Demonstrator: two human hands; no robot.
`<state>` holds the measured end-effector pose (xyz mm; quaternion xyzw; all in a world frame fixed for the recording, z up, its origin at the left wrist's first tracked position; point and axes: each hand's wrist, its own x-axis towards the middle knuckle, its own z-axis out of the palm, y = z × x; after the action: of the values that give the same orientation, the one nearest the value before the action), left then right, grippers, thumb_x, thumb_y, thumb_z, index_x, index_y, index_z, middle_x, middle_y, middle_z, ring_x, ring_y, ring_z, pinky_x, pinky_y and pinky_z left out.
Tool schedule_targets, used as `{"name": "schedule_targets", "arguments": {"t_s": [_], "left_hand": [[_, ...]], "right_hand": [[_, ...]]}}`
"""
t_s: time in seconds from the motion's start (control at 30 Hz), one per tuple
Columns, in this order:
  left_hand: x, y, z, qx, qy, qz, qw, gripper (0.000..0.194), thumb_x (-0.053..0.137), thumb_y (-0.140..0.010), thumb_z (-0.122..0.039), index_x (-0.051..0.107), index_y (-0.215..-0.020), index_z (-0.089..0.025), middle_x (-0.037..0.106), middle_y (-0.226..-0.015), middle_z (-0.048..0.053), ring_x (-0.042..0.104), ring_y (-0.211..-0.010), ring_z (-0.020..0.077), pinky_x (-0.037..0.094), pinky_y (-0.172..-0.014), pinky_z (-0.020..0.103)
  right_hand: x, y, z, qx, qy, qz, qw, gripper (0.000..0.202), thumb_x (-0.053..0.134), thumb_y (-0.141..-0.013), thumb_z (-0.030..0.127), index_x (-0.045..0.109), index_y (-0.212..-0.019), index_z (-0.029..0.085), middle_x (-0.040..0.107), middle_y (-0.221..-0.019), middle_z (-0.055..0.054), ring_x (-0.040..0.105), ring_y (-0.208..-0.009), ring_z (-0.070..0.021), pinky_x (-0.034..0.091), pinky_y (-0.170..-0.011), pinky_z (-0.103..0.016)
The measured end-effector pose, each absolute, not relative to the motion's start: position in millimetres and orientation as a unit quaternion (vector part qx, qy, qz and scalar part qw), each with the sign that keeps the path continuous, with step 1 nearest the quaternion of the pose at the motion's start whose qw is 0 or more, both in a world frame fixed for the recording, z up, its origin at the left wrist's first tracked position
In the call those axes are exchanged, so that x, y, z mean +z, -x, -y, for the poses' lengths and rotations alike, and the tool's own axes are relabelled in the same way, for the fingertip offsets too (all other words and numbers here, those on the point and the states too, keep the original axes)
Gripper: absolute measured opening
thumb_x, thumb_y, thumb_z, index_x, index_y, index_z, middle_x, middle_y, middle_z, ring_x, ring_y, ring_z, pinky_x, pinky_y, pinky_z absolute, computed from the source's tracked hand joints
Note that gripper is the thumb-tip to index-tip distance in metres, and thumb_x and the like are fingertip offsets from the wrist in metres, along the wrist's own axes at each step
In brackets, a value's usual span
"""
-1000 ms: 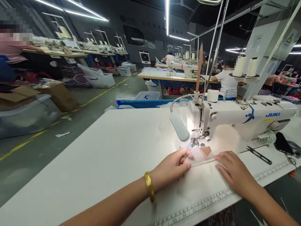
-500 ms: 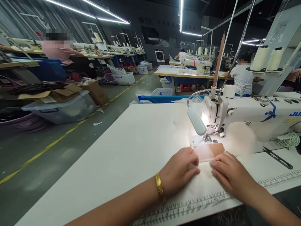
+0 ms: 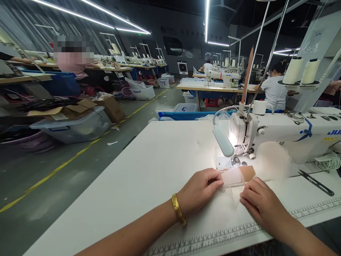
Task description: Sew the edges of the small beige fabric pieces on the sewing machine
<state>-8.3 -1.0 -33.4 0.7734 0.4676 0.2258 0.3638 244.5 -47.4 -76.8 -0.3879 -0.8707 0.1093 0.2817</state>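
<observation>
While the left hand (image 3: 201, 190) pinches the near left edge of a piece of sheer white fabric (image 3: 231, 177) between thumb and forefinger, the right hand (image 3: 262, 202) sits at its near right side with fingers bent and thumb drawn in; whether that hand grips the cloth, I cannot tell. A yellow-gold band bracelet (image 3: 178, 209) circles the left wrist. The fabric lies flat in front of the shiny metal presser foot (image 3: 235, 161), and a flat tan piece (image 3: 247, 173) shows at its right end, near the right fingertips. Above, a grey oblong lamp (image 3: 223, 141) lights the needle area of a white sewing machine (image 3: 279, 129) with blue lettering. Black metal thread snips (image 3: 316, 182) lie right of the right hand, near a coil of pale cord (image 3: 327, 162). A printed measuring scale (image 3: 213, 241) runs along the near edge of the smooth white table (image 3: 160, 160). Farther off, a person in a white shirt (image 3: 275, 92) sits behind two cream thread cones (image 3: 293, 72), and a yellow line (image 3: 64, 164) crosses the grey floor.
</observation>
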Motion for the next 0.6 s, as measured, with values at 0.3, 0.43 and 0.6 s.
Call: {"name": "schedule_targets", "arguments": {"t_s": [0.3, 0.43, 0.6], "left_hand": [[31, -1, 22, 0.066, -0.782, -0.294, 0.546, 0.011, 0.052, -0.094, -0.020, 0.060, -0.086, -0.021, 0.068, -0.074, -0.001, 0.063, -0.071, 0.0152, 0.050, -0.071, 0.025], [26, -3, 0, 0.126, -0.823, -0.337, 0.440, 0.012, 0.053, -0.089, -0.021, 0.057, -0.078, -0.020, 0.060, -0.072, -0.002, 0.053, -0.066, 0.0140, 0.042, -0.062, 0.024], [2, 3, -24, 0.163, -0.792, -0.434, 0.397, 0.014, 0.052, -0.083, -0.027, 0.054, -0.071, -0.020, 0.053, -0.065, -0.003, 0.048, -0.060, 0.0143, 0.035, -0.055, 0.024]], "right_hand": [[-18, -251, 43, 0.475, 0.385, 0.741, 0.279, 0.040, 0.049, -0.104, 0.060, 0.064, -0.119, 0.027, 0.064, -0.115, -0.006, 0.058, -0.101, -0.0235, 0.047, -0.092, -0.038], [-19, -234, 15, 0.599, 0.312, 0.699, 0.235, 0.060, 0.043, -0.099, 0.074, 0.068, -0.111, 0.021, 0.063, -0.105, -0.007, 0.057, -0.091, -0.0220, 0.049, -0.083, -0.036], [-41, -220, -11, 0.513, 0.404, 0.709, 0.265, 0.032, 0.070, -0.092, 0.052, 0.067, -0.090, 0.020, 0.061, -0.085, -0.001, 0.052, -0.077, -0.0170, 0.039, -0.066, -0.028]]}}
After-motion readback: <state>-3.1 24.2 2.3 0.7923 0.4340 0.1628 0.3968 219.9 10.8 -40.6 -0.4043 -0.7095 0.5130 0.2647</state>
